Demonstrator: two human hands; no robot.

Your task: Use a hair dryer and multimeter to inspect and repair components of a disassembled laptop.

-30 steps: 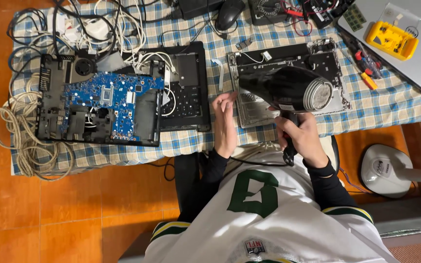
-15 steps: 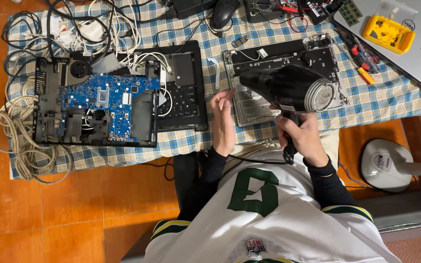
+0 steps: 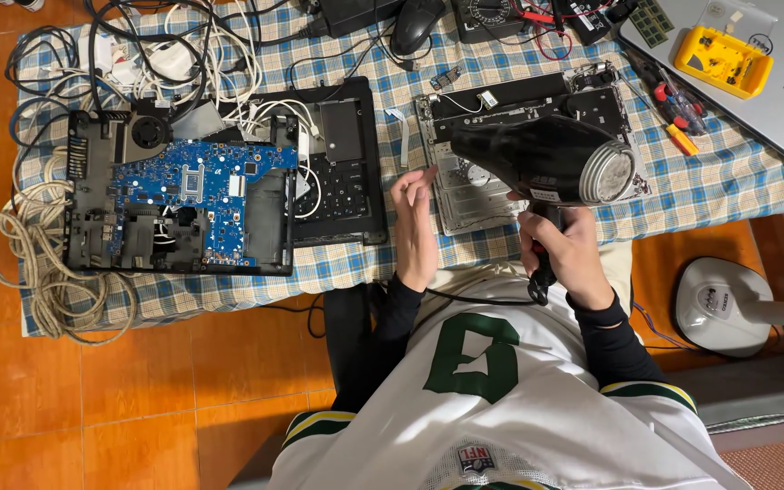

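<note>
My right hand (image 3: 573, 259) grips the black hair dryer (image 3: 546, 163) tight. My left hand (image 3: 415, 231) is open and empty beside it. It has lifted a little. Past my grip, the opened laptop (image 3: 465, 195) lies under the dryer.

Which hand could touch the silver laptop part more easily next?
Probably the left hand. It is open and holds nothing, hovering at the near left edge of the silver laptop part. The right hand is busy gripping the black hair dryer.
</note>
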